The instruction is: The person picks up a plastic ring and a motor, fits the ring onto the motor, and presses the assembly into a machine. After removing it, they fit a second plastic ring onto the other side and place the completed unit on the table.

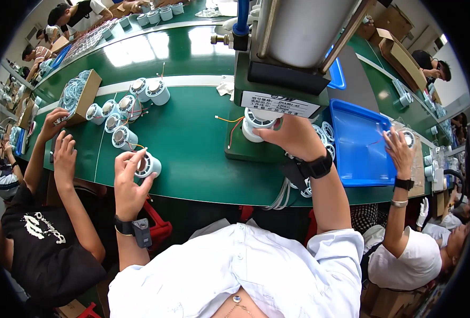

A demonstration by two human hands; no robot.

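Observation:
At the table's near edge, my left hand (129, 183) has its thumb and fingers closed around a light-blue round housing (151, 166) with a coppery middle. My right hand (297, 139) reaches under the head of a bench press (283, 79). Its thumb and fingers grip another light-blue housing (256, 121), which sits on a white round piece on the press base (240, 151). Red and yellow wires stick out to the left of that housing. The press head hides part of its top and some of my right fingers.
Several wired housings (119, 114) stand left on the green table (192, 180). Light-blue rings (328, 132) lie right of the press, beside a blue tray (365, 159). A cardboard box (89, 98) holds more rings. Co-workers' hands (64, 156) are at left; another co-worker's hand (400, 153) holds a housing at right.

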